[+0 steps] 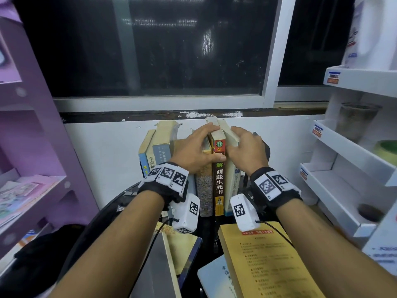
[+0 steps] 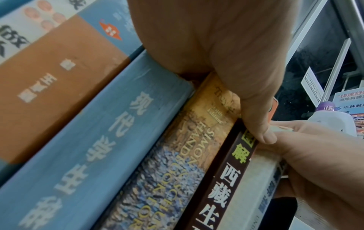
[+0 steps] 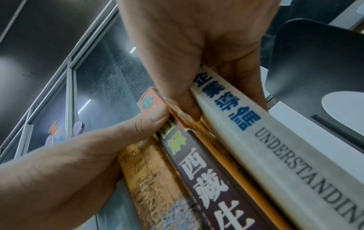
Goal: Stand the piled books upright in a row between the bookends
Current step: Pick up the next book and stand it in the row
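Several books stand upright in a row against the wall. My left hand (image 1: 206,145) reaches over their tops, its thumb (image 2: 262,132) lying across the spines of the speckled Troy book (image 2: 177,155) and the dark brown book (image 1: 219,183). My right hand (image 1: 242,145) grips the white "UNDERSTANDING" book (image 3: 275,147), thumb (image 3: 189,109) wedged between it and the brown book (image 3: 208,179). Just right of that hand stands a black bookend (image 1: 265,147). Blue books (image 1: 150,155) fill the row's left end. A yellow book (image 1: 268,261), a pale blue book (image 1: 214,280) and a grey-covered book (image 1: 171,254) lie flat in the foreground.
A purple shelf unit (image 1: 32,125) stands close on the left. White tiered shelves (image 1: 343,147) holding a plastic cup (image 1: 354,119) and a green tape roll (image 1: 386,149) stand on the right. A dark window (image 1: 150,50) rises behind the row.
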### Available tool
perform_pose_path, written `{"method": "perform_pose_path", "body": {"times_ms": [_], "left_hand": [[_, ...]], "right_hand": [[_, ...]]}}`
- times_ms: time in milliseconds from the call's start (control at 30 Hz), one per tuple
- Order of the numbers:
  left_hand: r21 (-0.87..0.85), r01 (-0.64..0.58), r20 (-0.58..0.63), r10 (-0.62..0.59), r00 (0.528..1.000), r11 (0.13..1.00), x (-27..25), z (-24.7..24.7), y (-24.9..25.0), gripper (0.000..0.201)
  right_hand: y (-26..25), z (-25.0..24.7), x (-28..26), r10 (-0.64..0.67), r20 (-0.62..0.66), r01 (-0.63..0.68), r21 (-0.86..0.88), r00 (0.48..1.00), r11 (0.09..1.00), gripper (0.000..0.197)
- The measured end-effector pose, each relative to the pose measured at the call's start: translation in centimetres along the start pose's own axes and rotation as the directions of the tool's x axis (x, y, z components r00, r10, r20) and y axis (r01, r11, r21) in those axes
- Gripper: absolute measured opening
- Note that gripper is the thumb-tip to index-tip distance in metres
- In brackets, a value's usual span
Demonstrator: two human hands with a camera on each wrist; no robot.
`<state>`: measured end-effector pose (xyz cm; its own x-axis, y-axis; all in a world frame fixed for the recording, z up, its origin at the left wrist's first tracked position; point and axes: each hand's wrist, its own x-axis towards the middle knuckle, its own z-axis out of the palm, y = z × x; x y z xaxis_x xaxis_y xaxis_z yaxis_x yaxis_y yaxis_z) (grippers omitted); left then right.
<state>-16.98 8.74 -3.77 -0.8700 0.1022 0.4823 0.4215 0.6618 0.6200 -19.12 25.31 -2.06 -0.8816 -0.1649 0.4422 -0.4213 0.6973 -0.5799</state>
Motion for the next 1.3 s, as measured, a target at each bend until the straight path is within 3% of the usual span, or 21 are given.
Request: {"method": "perform_pose_path", "body": {"times_ms": [233,333,433,867,1300], "left_hand": [[0.038,-0.003,-0.001,0.003,1.0,0.999,0.0,-0.2,0.0,0.082],[0.02,0.009,0.003,-0.009,1.0,1.0,0.0,-0.2,-0.1,0.083],[-0.003,0.022,0.003,-0.022,1.0,1.0,0.0,-0.1,-0.2,0.084],[-0.066,0.055,-0.023,-0.056,0.998,0.996,-0.2,-0.1,-0.3,0.081],[-0.024,0.05,-0.027,-0.051,0.998,0.998,-0.5,-0.1,0.6,0.08]], "right_hand": [[0.5,-1.3,0.5,-0.037,0.191,0.027,0.055,0.981,0.998,0.065],[1.1,-2.4,0.4,-0.079,0.386,0.017,0.162,0.919,0.987,0.083],[1.5,-3.0,0.0,-0.13,0.479,0.094,0.099,0.868,0.991,0.104],[1.7,-0.9,-1.2,-0.196,0.274,0.158,0.156,0.941,0.975,0.095],[2.5,-0.9,-1.4,-0.241,0.25,0.18,0.242,0.938,0.953,0.088]]}}
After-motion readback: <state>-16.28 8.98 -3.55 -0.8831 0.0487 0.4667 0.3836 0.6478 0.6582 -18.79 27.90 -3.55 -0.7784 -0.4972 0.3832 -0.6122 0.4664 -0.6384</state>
